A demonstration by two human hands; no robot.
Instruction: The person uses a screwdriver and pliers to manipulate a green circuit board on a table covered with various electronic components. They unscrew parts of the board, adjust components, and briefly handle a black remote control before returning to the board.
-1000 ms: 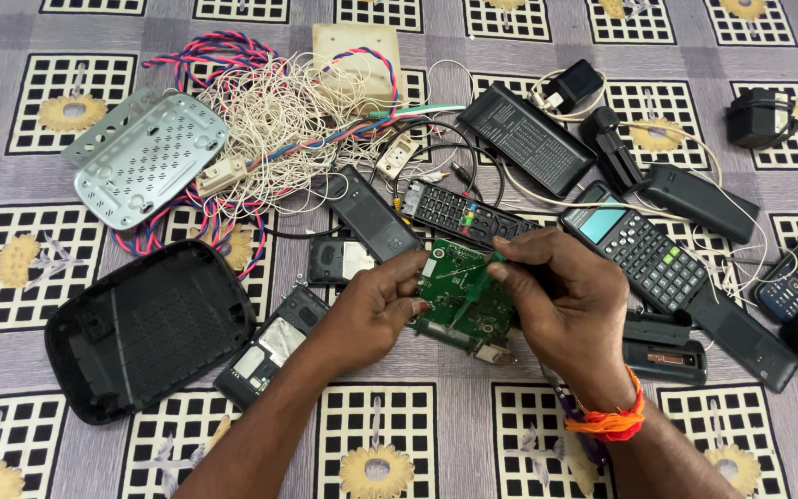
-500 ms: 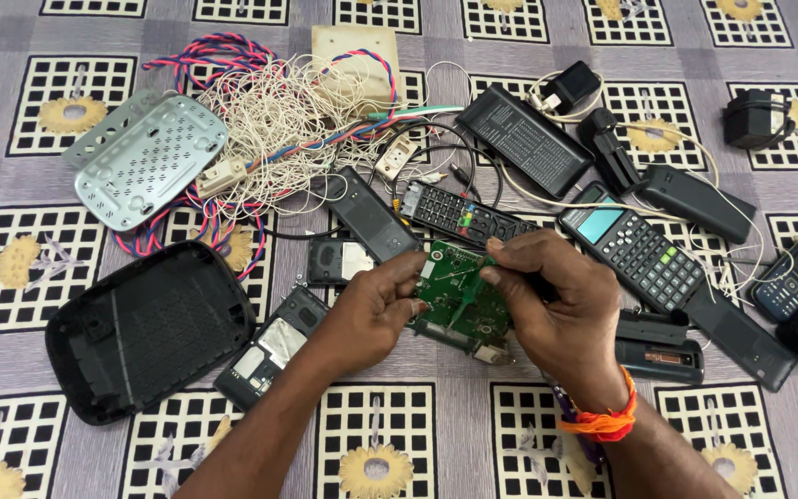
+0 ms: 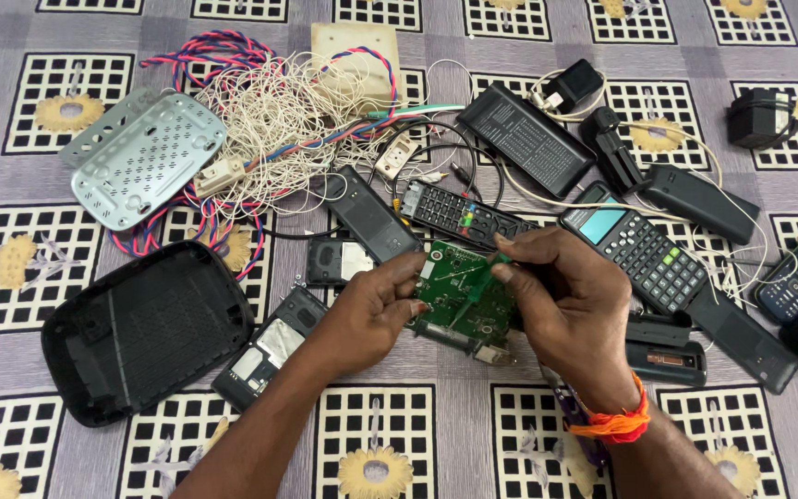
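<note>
Green circuit board [image 3: 462,300] held tilted above patterned cloth [image 3: 436,434], between both hands. Left hand [image 3: 371,310] pinches board's left edge. Right hand [image 3: 570,310] fingertips pinched over board's upper right; calculator [image 3: 644,251] just beyond.

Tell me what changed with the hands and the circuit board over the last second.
Little moved. The right hand shifted its fingertips a bit along the top edge of the green circuit board, pinching something small and green there. The left hand kept gripping the board's left edge. The calculator, remote and wires stayed put.
</note>
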